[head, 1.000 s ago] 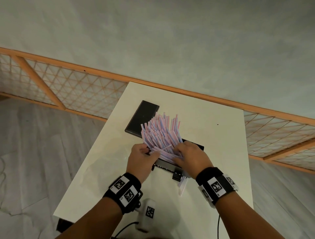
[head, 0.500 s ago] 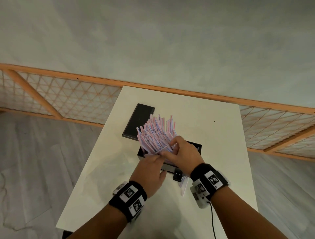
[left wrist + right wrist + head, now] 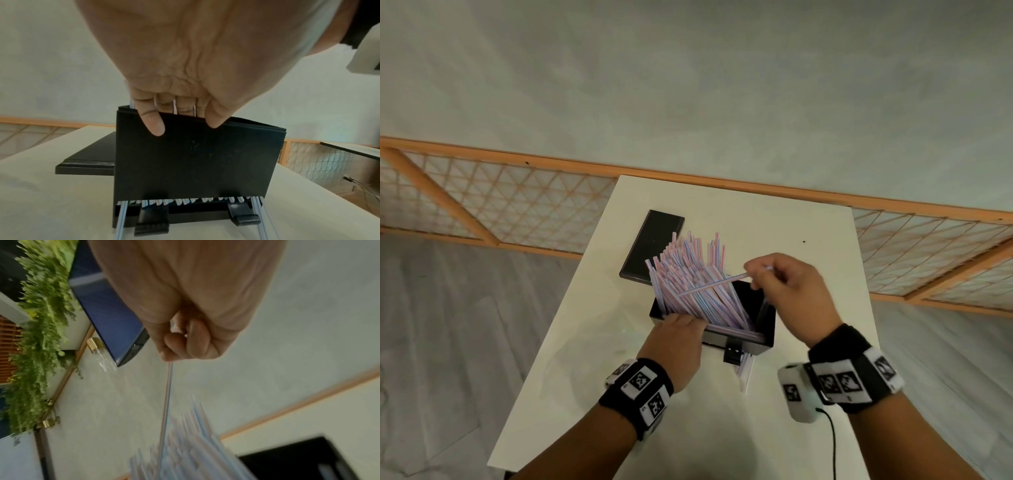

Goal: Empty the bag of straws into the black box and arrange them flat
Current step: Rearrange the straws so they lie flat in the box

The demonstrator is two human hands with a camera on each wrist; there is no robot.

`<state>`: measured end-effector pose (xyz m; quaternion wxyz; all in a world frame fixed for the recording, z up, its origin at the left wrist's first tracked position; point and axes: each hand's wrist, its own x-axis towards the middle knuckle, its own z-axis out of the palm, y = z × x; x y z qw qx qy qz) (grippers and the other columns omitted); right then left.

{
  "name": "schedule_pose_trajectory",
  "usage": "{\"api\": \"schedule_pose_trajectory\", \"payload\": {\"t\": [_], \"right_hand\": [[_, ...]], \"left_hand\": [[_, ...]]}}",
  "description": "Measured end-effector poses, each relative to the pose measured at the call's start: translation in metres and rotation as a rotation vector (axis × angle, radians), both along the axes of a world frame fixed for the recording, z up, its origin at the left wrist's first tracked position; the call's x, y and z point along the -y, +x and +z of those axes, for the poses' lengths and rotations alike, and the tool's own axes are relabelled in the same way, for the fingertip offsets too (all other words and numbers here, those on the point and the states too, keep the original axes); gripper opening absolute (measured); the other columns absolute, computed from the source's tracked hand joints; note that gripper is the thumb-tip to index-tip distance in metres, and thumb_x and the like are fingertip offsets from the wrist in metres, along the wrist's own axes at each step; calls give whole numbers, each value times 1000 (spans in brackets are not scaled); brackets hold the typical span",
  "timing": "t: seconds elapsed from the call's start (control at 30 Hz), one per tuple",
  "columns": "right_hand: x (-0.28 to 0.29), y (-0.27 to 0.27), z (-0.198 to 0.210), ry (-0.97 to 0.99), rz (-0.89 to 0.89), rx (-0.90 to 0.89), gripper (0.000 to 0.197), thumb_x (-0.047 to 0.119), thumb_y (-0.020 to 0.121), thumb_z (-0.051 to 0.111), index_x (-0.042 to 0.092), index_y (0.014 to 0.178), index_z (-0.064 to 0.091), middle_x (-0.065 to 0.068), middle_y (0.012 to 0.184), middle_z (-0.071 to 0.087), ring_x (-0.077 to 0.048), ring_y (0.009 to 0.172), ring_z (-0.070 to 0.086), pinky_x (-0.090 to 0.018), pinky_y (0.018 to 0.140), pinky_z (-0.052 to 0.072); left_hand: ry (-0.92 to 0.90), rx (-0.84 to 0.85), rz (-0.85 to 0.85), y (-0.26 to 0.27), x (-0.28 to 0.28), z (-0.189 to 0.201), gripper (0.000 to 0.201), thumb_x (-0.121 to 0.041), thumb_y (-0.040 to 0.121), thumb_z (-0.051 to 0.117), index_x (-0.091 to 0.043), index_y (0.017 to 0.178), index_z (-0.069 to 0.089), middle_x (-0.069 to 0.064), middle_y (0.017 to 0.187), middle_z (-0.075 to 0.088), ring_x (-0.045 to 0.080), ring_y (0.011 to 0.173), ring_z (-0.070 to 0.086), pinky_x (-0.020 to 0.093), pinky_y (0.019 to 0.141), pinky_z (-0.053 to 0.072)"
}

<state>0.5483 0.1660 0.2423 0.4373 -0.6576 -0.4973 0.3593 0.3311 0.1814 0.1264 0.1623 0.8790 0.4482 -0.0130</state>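
Straws in box, not yet flat. A dense bundle of thin pink-, blue- and white-striped plastic straws (image 3: 690, 281) is seen standing tilted in the open black rectangular box (image 3: 765, 329), leaning toward its left end and fanned well above the rim. No bag is visible in any view, so the emptying step is judged done; the flattening is judged barely begun.

Left hand (image 3: 674, 342): curled over the near wall of the box, fingertips (image 3: 154, 125) hooked over the rim, straws showing between the fingers. The box is being steadied, perhaps the bundle too.

Right hand (image 3: 787, 287): held above the right end of the box, fingers folded, a single striped straw (image 3: 709, 285) pinched between thumb and fingers. The straw crosses the front of the bundle, roughly level.

Stray straws: several ends (image 3: 121, 222) are seen poking out under the box's front wall, beside two black clips (image 3: 151, 227); a few lie on the table (image 3: 744, 371) near the box. These are judged still to be gathered.

Surface: plain cream-white rectangular table (image 3: 585, 377), matte. A flat black lid (image 3: 650, 246) lies just behind the box on the left.

Room: pale grey-green wall, wooden lattice panelling along its base, grey wood-grain floor. Blurred green foliage is caught in the right wrist view.
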Motion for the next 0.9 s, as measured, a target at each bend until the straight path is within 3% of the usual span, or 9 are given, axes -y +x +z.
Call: {"api": "schedule_pose_trajectory", "payload": {"t": [0.1,0.2,0.27,0.37,0.5,0.6,0.73,0.8,0.9], "right_hand": [[15,16,26,68,-29,113,14,25,99,66,19,89,74,-2,66,61,-6,55,50,-14,56,38],[20,21,35,114,82,410,18,35,103,58,23,92,66,4,71,60,-13,67,54,-22,61,40],[14,14,31,51,249,653,22,40,105,50,24,95,62,8,83,62,-12,76,55,-28,68,41],[2,-10,11,-110,496,888,27,40,107,43,17,99,57,-2,96,63,-26,89,60,-39,76,45],[-4,-44,-11,-190,646,757,39,47,103,53,15,125,56,-5,108,65,-23,98,60,-33,78,41],[-1,-45,-20,-180,567,625,39,37,102,58,16,134,56,-3,108,68,-18,98,60,-30,83,43],[21,-15,-37,-140,317,464,11,31,99,60,22,94,65,11,78,64,-5,69,53,-23,67,41],[40,7,-50,-171,83,380,17,31,95,63,24,80,60,10,66,61,-4,63,55,-17,59,40],[72,34,-81,-302,-205,299,25,30,94,64,22,73,53,7,62,56,-7,58,50,-21,56,40]], "left_hand": [[-81,63,23,1,2,6,32,-32,105,41,-22,131,57,-1,125,63,23,116,54,38,101,47],[-243,226,98,-1,1,16,19,-35,104,48,-24,106,63,-8,97,64,12,90,58,39,88,53],[-301,328,187,-6,2,21,17,-40,101,54,-28,108,63,-12,97,65,7,87,61,37,85,56],[-339,473,302,-12,4,27,16,-45,95,61,-34,108,61,-15,103,67,3,93,66,35,85,59],[-415,625,410,-17,8,37,17,-38,94,70,-39,108,61,-15,104,69,0,96,67,20,80,56],[-327,588,482,-30,8,32,24,-33,94,72,-33,115,59,-13,105,68,2,91,66,25,80,58],[-188,508,511,-42,9,26,25,-34,95,68,-30,117,58,-13,108,61,5,92,65,33,81,57],[-37,444,453,-41,12,27,22,-31,95,67,-28,115,58,-12,108,54,11,93,59,31,78,52],[123,385,298,-31,17,30,25,-24,94,67,-21,119,64,-5,110,57,18,98,53,32,82,50]]}}
